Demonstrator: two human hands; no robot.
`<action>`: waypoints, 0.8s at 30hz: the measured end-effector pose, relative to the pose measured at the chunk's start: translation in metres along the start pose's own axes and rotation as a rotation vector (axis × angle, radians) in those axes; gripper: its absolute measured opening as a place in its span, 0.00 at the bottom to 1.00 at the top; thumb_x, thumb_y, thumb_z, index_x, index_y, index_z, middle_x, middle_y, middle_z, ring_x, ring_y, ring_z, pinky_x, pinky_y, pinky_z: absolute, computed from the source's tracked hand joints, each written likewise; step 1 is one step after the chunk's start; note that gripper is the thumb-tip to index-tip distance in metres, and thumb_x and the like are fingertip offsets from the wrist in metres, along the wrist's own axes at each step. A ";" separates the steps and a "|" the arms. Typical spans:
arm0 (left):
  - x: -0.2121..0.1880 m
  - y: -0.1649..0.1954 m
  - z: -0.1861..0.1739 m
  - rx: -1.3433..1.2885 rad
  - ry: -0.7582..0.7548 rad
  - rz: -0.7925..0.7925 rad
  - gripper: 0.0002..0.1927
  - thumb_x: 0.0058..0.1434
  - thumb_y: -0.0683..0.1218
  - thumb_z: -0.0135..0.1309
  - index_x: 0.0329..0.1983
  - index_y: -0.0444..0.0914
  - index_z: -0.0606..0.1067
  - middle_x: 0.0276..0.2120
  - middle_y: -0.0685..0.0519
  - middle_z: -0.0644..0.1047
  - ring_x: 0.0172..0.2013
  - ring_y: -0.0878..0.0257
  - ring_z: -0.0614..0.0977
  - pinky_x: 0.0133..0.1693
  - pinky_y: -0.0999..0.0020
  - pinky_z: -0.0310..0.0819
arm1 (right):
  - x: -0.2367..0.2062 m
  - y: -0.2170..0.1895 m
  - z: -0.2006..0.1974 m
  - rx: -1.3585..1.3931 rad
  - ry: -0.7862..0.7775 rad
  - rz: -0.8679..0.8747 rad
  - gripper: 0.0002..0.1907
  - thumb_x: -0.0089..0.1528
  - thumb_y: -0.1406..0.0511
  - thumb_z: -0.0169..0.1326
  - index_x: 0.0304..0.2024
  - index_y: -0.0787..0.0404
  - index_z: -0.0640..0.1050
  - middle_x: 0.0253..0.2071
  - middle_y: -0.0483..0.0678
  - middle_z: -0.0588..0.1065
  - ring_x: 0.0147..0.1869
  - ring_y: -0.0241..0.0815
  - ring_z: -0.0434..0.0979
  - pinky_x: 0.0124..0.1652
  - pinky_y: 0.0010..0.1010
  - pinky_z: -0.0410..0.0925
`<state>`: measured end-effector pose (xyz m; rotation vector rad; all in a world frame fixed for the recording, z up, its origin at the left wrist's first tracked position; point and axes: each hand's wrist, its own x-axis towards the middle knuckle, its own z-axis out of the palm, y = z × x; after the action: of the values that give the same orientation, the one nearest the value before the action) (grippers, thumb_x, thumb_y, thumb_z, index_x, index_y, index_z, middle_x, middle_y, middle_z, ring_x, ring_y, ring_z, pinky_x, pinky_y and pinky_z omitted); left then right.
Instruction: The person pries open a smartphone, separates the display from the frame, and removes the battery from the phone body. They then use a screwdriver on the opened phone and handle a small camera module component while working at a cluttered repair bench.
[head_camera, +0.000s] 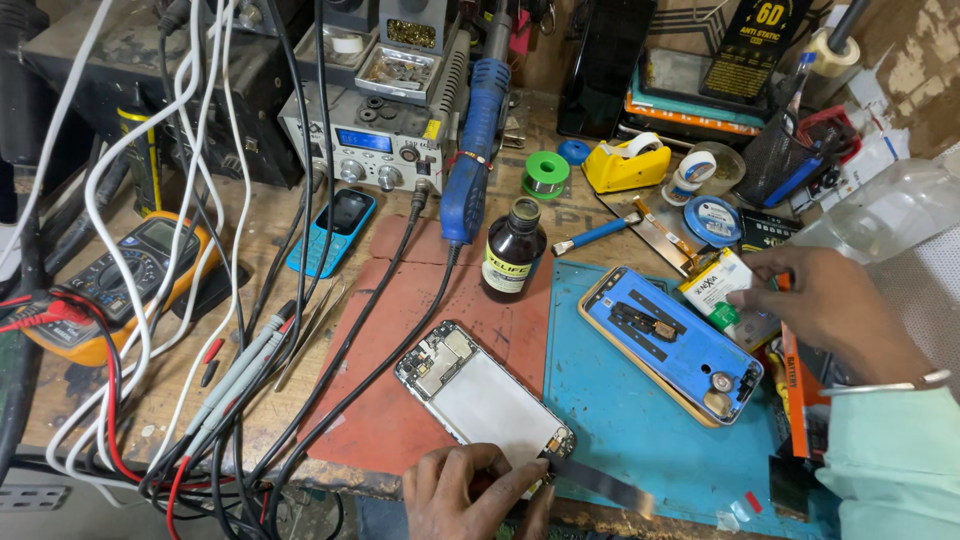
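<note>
My left hand (470, 495) rests at the near edge of the bench, its fingers on the bottom end of an opened phone (480, 392) that lies on a red mat (420, 330); it holds a thin dark flat strip (600, 483) that sticks out to the right. My right hand (820, 305) reaches over a small battery pack (722, 285) at the right, fingertips touching it. Between the hands a blue phone back cover (672, 342) lies on a blue mat (640, 440). A brown glass bottle (514, 250) stands behind the phone.
A soldering station (375, 140) with a blue hot-air handle (475, 150) stands at the back. A yellow multimeter (110, 285) and tangled cables (200, 300) fill the left. A blue keypad phone (335, 230), tape dispenser (625, 162), solder spool (546, 172) and tool cup (780, 155) crowd the rear.
</note>
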<state>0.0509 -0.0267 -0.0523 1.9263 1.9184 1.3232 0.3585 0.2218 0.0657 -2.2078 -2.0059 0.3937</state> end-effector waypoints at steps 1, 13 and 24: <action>0.000 -0.001 0.000 0.004 0.009 0.026 0.15 0.44 0.57 0.74 0.36 0.58 0.87 0.29 0.62 0.76 0.36 0.63 0.76 0.39 0.57 0.64 | 0.003 0.007 -0.001 0.049 0.050 -0.034 0.26 0.55 0.59 0.70 0.55 0.59 0.84 0.38 0.56 0.82 0.37 0.50 0.82 0.39 0.40 0.73; -0.001 -0.011 0.003 -0.004 0.000 0.096 0.17 0.44 0.60 0.74 0.39 0.59 0.87 0.30 0.61 0.75 0.35 0.64 0.76 0.36 0.58 0.63 | -0.015 0.010 -0.015 0.726 0.254 -0.262 0.15 0.65 0.67 0.63 0.51 0.69 0.79 0.43 0.51 0.80 0.42 0.38 0.74 0.40 0.30 0.65; -0.002 -0.010 0.003 0.031 0.066 0.131 0.20 0.41 0.59 0.75 0.39 0.60 0.86 0.29 0.61 0.75 0.35 0.64 0.77 0.36 0.58 0.65 | -0.186 -0.072 0.047 1.919 -0.047 -0.317 0.22 0.69 0.62 0.48 0.62 0.68 0.69 0.51 0.48 0.75 0.51 0.33 0.77 0.51 0.26 0.72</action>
<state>0.0455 -0.0252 -0.0614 2.0809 1.8819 1.4161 0.2610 0.0415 0.0590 -0.6068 -0.8401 1.4185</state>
